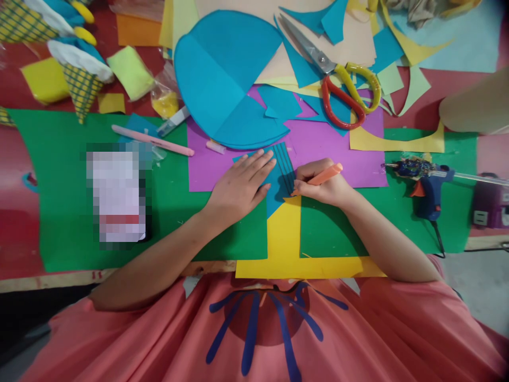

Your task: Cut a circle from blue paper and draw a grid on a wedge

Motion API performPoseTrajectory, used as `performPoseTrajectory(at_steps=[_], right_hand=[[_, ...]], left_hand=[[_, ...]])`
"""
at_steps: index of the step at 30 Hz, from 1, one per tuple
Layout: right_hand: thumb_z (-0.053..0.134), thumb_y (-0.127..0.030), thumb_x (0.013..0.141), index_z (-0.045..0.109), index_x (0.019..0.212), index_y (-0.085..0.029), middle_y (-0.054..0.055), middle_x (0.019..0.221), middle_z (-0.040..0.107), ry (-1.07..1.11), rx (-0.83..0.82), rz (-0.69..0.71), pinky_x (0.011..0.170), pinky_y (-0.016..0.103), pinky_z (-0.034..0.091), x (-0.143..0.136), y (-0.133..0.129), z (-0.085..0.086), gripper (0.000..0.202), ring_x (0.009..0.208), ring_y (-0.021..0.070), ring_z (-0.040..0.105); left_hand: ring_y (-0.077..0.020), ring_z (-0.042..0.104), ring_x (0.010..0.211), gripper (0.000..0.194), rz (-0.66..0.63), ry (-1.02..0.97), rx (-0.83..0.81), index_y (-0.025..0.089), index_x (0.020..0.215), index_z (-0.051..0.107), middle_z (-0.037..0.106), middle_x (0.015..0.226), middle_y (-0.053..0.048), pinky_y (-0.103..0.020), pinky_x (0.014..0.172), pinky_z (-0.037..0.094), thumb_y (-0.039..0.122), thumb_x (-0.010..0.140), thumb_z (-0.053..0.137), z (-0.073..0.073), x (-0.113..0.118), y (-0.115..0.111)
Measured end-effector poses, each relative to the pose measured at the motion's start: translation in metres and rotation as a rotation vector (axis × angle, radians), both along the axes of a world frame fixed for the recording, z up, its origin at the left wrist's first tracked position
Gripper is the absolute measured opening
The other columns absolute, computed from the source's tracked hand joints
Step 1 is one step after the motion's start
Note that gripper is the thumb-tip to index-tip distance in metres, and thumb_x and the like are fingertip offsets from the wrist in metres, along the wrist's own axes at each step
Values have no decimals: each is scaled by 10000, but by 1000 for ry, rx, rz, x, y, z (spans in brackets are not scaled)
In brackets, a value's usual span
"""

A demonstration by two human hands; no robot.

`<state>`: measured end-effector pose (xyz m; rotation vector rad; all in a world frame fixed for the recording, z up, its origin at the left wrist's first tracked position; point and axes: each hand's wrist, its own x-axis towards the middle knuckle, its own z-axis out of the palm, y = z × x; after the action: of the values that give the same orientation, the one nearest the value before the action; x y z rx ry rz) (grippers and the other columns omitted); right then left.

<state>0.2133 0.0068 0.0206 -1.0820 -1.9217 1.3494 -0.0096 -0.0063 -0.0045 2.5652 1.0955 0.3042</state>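
My left hand lies flat, fingers stretched out, over a piece of blue paper. Several dark parallel lines run down the paper's right side. In my right hand is an orange marker pen, gripped between thumb and fingers, its lower end at the paper's right edge beside the lines. Beneath are purple paper, green sheets and yellow paper. Just beyond my left hand, a small pink pen cap rests near a large blue paper disc.
Scissors with red and yellow handles lie among paper scraps at the back. A blue glue gun sits at right, its cord hanging over the table edge. A pink marker and a blurred-out phone-like object are at left.
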Motion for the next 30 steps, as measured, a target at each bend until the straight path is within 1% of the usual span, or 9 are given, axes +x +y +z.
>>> performPoseTrajectory(at_steps=[8,11,15,17,19,22,25,27,30], right_hand=[[564,-192,698,415,475,-182,-53,449,407,40,-135,-16,416,206,242,5,2,1,268,442,52,353],[593,-238,703,484,513,-188,-27,494,528,229,-257,-193,416,206,333,8,6,-3,225,447,76,462],[637,-399,717,427,544,-222,-38,494,533,472,-329,-472,354,217,332,8,14,-10,324,375,75,419],[641,-437,722,404,571,-231,-40,511,527,530,-333,-533,346,220,329,8,17,-12,348,375,74,412],[630,-445,742,395,603,-236,-40,533,520,553,-328,-544,352,226,331,9,19,-13,344,385,75,416],[616,-457,757,371,636,-244,-29,571,527,533,-328,-533,369,242,331,11,20,-14,346,414,85,433],[601,-454,755,366,646,-246,-22,595,545,523,-330,-538,376,250,329,12,20,-15,333,427,91,439],[610,-453,741,376,644,-245,-29,572,535,532,-329,-537,365,248,314,12,20,-15,327,406,87,422],[609,-507,756,377,656,-249,-43,530,501,502,-314,-517,361,249,318,11,20,-15,361,392,91,421]], left_hand=[[-253,347,1439,488,-2,14,18,93,1435,415,430,1507,-169,-470,1166,309,327,1020,311,0,0,0],[-247,343,1442,492,-5,39,18,105,1446,402,423,1515,-157,-468,1164,305,330,1023,289,0,1,-1],[-275,418,1388,492,29,63,79,110,1423,446,461,1486,-164,-460,1100,371,359,1020,313,4,2,-4],[-295,543,1250,455,65,57,151,129,1335,558,574,1370,-172,-452,991,446,375,1009,359,9,2,-6],[-278,641,986,407,90,48,252,163,1185,677,703,1073,-145,-416,810,493,394,993,402,14,1,-7],[-222,595,685,361,95,-8,402,191,967,756,643,695,-67,-356,624,449,378,977,447,17,-2,-6],[-227,648,923,323,42,-55,397,177,1101,712,707,997,-105,-366,815,490,297,983,437,14,-3,-4],[-261,537,1255,395,-40,-25,302,176,1321,579,576,1365,-141,-420,1048,400,325,995,412,10,-2,-4],[-303,331,1434,519,-100,56,134,220,1465,409,374,1548,-138,-523,1148,252,441,997,371,5,1,-5]])
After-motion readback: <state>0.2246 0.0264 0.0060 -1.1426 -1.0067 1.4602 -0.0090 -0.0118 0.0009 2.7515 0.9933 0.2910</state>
